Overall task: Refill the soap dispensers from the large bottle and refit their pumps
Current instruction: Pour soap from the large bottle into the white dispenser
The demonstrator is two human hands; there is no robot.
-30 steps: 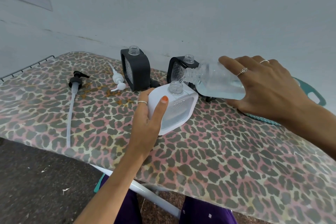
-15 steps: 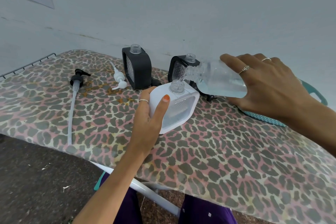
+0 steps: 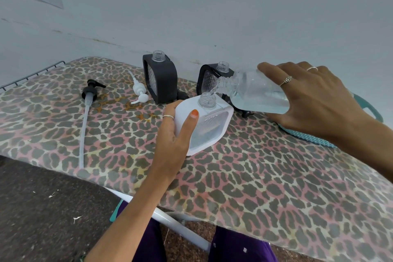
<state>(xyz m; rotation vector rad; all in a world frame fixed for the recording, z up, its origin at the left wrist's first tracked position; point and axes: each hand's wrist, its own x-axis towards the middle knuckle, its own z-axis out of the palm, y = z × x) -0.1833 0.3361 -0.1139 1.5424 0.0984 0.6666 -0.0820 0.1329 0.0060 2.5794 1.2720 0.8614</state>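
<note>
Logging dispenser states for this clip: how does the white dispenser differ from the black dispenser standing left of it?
The white dispenser is gripped by the left hand and tilted; the black dispenser stands upright, untouched. The large bottle, held by the right hand, pours into the white one's neck; nothing enters the black one. Casings differ: white versus black. Both have open necks, pumps off.

Large bottle (image 3: pixel 257 93) clear glossy plastic; white dispenser (image 3: pixel 209 125) matt casing; board cover (image 3: pixel 265 176) patterned cloth.
</note>
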